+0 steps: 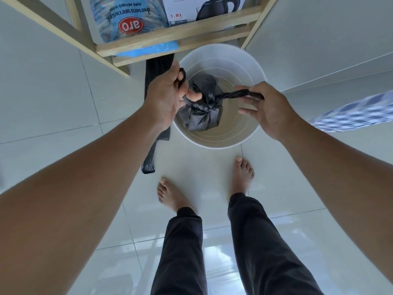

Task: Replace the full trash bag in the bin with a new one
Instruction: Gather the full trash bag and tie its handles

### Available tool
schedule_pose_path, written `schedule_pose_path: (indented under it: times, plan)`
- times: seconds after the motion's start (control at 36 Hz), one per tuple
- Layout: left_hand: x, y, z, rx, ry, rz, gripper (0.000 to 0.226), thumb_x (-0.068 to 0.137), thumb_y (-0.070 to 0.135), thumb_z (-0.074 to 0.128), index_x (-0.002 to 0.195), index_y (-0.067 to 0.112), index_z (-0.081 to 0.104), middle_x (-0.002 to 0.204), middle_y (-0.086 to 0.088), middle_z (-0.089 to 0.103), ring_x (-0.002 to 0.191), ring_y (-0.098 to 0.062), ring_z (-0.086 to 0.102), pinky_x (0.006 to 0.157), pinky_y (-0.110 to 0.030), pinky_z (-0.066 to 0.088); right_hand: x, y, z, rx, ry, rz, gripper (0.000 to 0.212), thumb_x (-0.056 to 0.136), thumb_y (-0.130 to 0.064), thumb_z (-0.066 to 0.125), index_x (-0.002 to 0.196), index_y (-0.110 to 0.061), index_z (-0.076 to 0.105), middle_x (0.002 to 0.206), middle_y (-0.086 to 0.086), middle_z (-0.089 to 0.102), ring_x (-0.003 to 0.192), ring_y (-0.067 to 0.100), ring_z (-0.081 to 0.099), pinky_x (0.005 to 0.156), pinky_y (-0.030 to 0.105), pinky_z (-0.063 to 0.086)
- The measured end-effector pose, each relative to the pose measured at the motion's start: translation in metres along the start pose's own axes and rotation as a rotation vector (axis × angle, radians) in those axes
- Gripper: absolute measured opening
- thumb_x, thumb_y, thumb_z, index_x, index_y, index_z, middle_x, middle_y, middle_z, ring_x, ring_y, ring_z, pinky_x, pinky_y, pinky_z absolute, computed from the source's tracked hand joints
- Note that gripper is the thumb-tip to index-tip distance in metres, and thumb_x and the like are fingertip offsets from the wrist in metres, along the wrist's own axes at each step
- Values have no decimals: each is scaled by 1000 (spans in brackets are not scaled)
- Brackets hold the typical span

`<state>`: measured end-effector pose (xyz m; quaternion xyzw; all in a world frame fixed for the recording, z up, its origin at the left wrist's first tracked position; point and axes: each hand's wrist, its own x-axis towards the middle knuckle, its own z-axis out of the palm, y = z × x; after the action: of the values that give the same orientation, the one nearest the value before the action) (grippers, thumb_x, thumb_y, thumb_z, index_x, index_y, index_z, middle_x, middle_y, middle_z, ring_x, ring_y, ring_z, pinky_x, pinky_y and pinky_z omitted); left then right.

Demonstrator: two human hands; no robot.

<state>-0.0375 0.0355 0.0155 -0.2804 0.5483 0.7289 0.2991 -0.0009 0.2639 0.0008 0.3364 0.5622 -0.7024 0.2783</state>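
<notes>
Knot-tying over the open bin

Left hand (pixel 164 96) and right hand (pixel 262 109) each pinch a twisted handle of the full trash bag (pixel 200 112), pulling apart, apparently to cinch it shut inside the white bin (pixel 251 64); a folded new bag (pixel 156 81) lies beside it on the floor.

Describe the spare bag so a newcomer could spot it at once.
Find the white bin below the wooden shelf. On the floor tiles left of it lies a flat, folded black bag, empty, unlike the knotted full bag inside the bin.
</notes>
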Motion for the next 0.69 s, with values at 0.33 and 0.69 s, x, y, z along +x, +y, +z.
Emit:
schedule_pose_path:
  times: [0.33,0.69]
  plan:
    - [7,-17,-4,-39,91,-104,23,102,-3,35,119,1,50,83,-13,73,44,-8,43,42,-19,34,5,-4,15,419,-78,33,26,93,-30,59,95,-5,65,75,8,60,63,17,54,71,34,56]
    - [11,-29,1,177,188,67,27,107,15,36,83,17,50,58,1,54,36,-7,38,39,-17,33,17,19,24,34,81,-50,8,84,0,71,92,0,69,84,10,72,79,16,71,73,26,59]
